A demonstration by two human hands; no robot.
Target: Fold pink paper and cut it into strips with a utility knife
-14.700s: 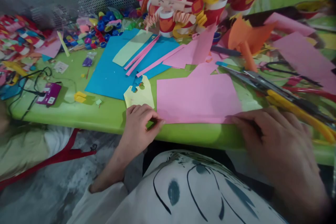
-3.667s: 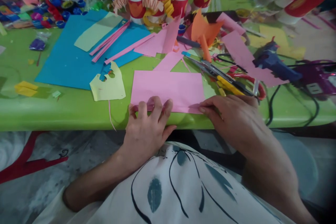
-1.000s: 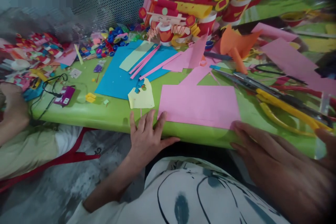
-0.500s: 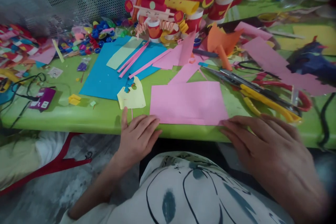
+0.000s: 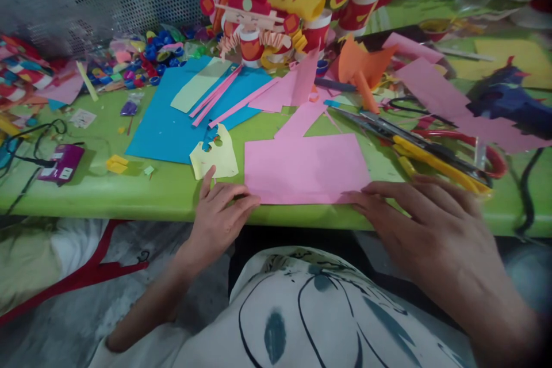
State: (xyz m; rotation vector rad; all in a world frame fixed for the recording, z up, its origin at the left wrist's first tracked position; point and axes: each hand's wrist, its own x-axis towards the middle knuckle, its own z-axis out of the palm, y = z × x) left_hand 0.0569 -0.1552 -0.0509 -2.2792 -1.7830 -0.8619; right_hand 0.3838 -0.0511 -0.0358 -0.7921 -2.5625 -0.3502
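Note:
A pink sheet of paper (image 5: 306, 167) lies flat at the front edge of the green table, with a narrow fold line along its near side. The fingertips of my left hand (image 5: 219, 215) pinch its near left corner. At the near right corner, my right hand (image 5: 426, 230) grips the paper between thumb and fingers. Just beyond my left hand rests a pale yellow paper scrap (image 5: 215, 155) with notches cut out. A yellow-handled pair of scissors (image 5: 440, 164) lies beyond my right hand.
Behind the pink sheet lie a blue sheet (image 5: 159, 121) with pink strips, and an orange paper piece (image 5: 364, 66). Red paper-cup figures (image 5: 250, 49) stand at the back. On the left are a purple box (image 5: 62, 163) with a cable and a yellow scrap (image 5: 116, 164).
My right hand's fingertips have slid slightly inward over the near right corner. My left thumb and fingers have closed more on the left corner. The sheet stays in place.

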